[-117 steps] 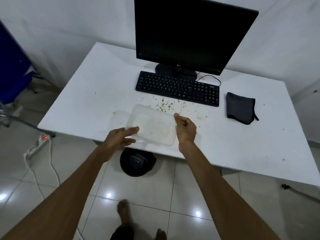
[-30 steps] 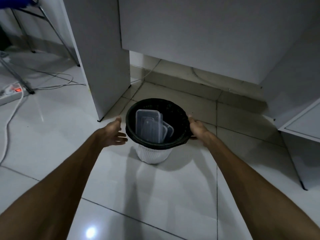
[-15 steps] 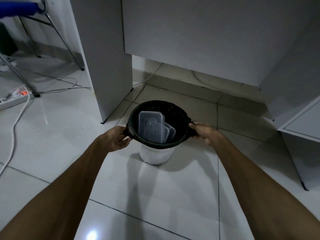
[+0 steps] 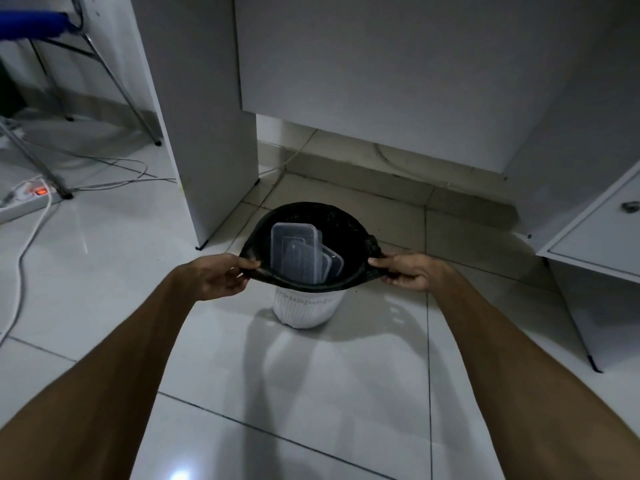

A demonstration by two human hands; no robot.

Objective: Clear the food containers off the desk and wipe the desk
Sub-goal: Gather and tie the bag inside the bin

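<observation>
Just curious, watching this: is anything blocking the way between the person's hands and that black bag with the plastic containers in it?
Nothing visible. The left hand and right hand already pinch the black bag's rim on opposite sides, and the clear containers stand inside it, in the white bin.

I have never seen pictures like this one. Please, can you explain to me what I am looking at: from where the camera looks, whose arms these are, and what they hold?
There is no machine here. A person wears a wide-angle camera on the head, so you look forward and down along their own two bare arms. The left hand and the right hand each pinch the edge of a black bin bag, one on each side. The bag lines a small white waste bin that stands on the tiled floor under a white desk. Inside the bag stand clear plastic food containers, already thrown away. At the far left a power strip lies on the floor.
</observation>
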